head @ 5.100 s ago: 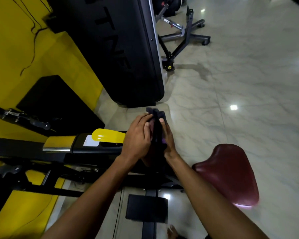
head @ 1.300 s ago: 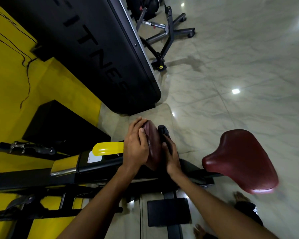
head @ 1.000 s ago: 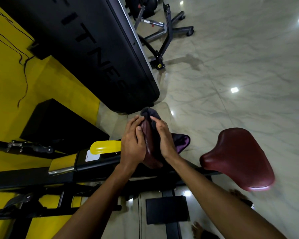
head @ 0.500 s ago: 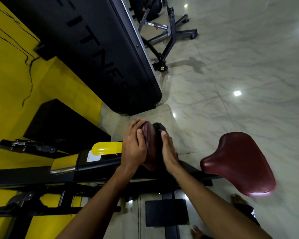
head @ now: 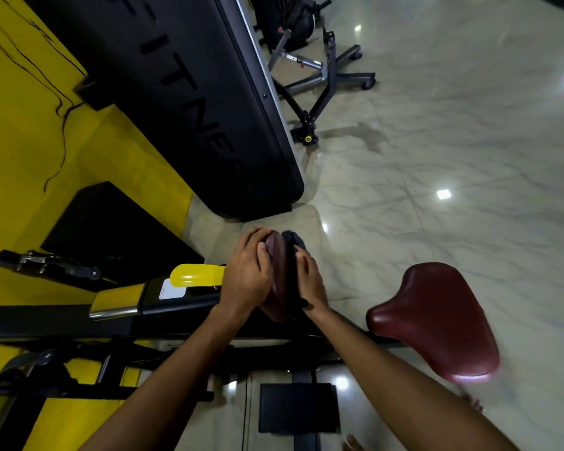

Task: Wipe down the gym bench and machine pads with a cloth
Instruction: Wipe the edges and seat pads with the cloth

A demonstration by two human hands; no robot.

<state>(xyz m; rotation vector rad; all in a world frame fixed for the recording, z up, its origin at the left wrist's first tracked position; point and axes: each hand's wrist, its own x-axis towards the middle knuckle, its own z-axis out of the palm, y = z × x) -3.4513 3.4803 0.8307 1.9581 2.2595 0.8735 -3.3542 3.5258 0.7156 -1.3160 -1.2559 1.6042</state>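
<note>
Maroon vinyl, smooth and faintly glossy, covers the oval pad that stands edge-on between your hands. Your left hand grips it, fingers close together and curled over its upper rim. Your right hand lies flat on the opposite face, fingers straight and together, pressing a dark, soft cloth whose bunched end pokes out just beyond your fingertips. Beside your left knuckles sits a glossy yellow plastic lever. Right of your right wrist, apart, is a rounded maroon seat over polished marbled floor.
</note>
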